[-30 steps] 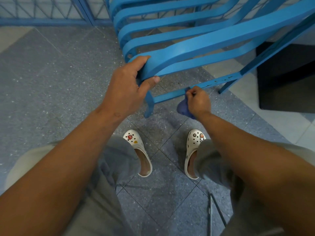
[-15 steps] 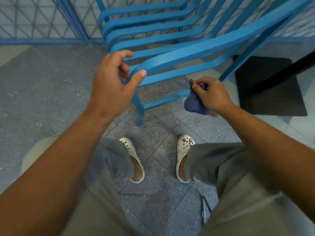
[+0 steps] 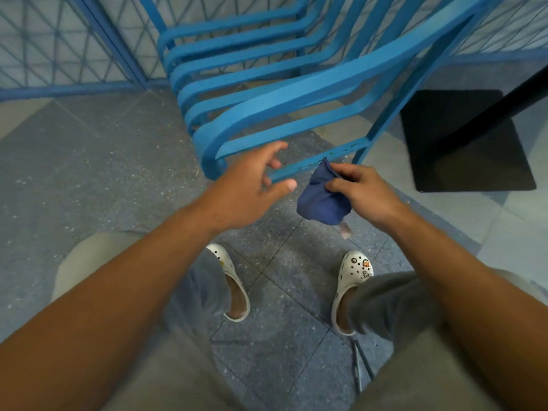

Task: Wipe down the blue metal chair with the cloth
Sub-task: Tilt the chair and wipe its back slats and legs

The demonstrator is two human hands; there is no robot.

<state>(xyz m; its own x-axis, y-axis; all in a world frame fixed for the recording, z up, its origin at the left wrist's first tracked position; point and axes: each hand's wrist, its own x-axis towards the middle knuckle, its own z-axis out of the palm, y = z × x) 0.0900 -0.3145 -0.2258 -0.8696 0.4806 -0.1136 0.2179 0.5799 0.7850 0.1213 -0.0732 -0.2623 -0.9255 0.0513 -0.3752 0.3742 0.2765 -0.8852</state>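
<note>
Your left hand [image 3: 246,188] has let go of the blue slatted metal chair [image 3: 296,96] and now hovers with fingers spread, holding nothing, just in front of its lower crossbar [image 3: 299,169]. Your right hand [image 3: 360,192] has lifted the bunched dark blue cloth [image 3: 318,200], gripped in its fingers, off that bar. The chair stands unsteadied, so wiping looks paused; judge the bar done and re-grip elsewhere.

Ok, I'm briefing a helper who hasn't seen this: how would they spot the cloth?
Find the blue chair, then its low crossbar. Just below it the right hand pinches the cloth, a bunched navy rag, darker than the chair.
</note>
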